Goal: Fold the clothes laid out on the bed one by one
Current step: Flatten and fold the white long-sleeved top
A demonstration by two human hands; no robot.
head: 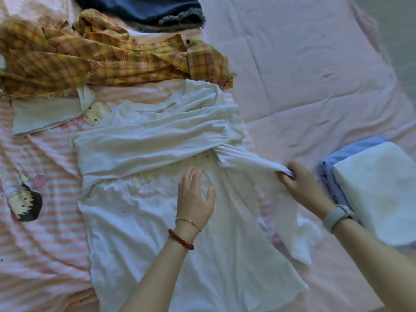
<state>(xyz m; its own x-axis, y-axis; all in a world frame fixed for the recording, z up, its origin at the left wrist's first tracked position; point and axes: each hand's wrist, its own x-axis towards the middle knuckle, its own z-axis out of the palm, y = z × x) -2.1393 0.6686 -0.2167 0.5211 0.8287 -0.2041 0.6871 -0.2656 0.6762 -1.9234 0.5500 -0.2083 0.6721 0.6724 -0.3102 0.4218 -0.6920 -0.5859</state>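
A white long-sleeved top (139, 212) lies spread on the bed, collar away from me. One sleeve (144, 140) is folded across its chest. My left hand (194, 194) rests flat and open on the middle of the top. To its right, my right hand (299, 183) pinches the cuff of the other sleeve (245, 159) and holds it pulled out to the right, just above the sheet.
A yellow plaid garment (101, 57) lies crumpled behind the top, with dark blue frayed denim (144, 10) beyond it. A pink striped garment with cartoon prints (40, 167) lies under and left of the top. Folded white and blue clothes (371, 194) sit at right on the pink sheet (315, 75).
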